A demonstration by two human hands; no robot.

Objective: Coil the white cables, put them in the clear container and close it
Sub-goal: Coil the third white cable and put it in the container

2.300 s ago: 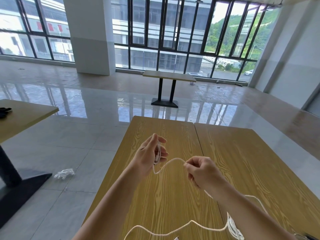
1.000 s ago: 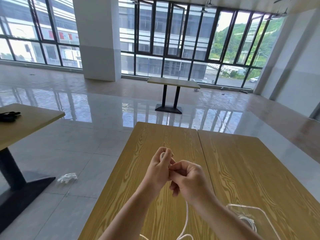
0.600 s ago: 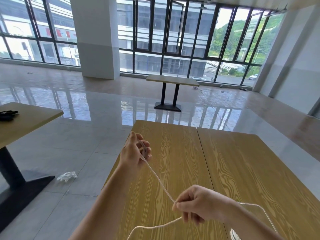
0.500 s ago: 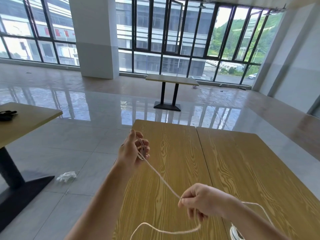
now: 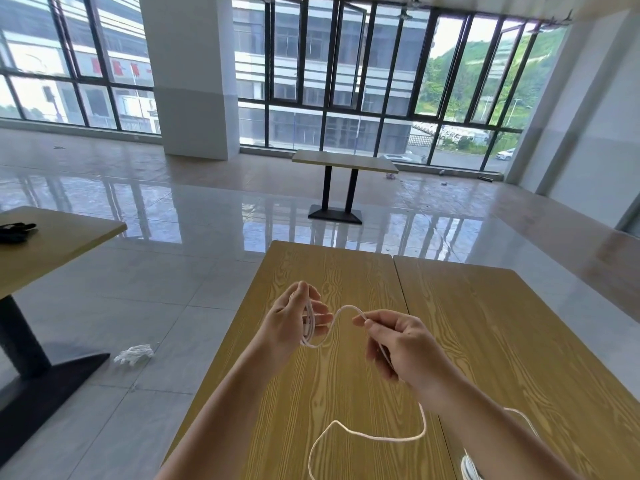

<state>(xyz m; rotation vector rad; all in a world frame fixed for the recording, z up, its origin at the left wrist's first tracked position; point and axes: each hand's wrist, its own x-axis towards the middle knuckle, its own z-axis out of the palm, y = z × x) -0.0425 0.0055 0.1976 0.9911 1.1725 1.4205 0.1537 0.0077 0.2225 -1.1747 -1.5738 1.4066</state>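
Standing over a wooden table [image 5: 346,393], a person works a white cable [image 5: 377,436] — left hand [image 5: 294,322] with fingers curled round a few loops, right hand [image 5: 401,348] pinching the strand between thumb and forefinger — while slack trails across the tabletop.

Scanned my head view for text. Only candidate: red characters [image 5: 114,65] on facade of building outside [image 5: 69,57], seen through left windows [image 5: 52,74]. Strokes too blurred and partly cut by pillar [image 5: 188,74]; I cannot read them. No print, label or number visible to me on white cable [image 5: 346,308], wooden table [image 5: 485,341] or side table [image 5: 62,237]. Nothing else legible in frame.
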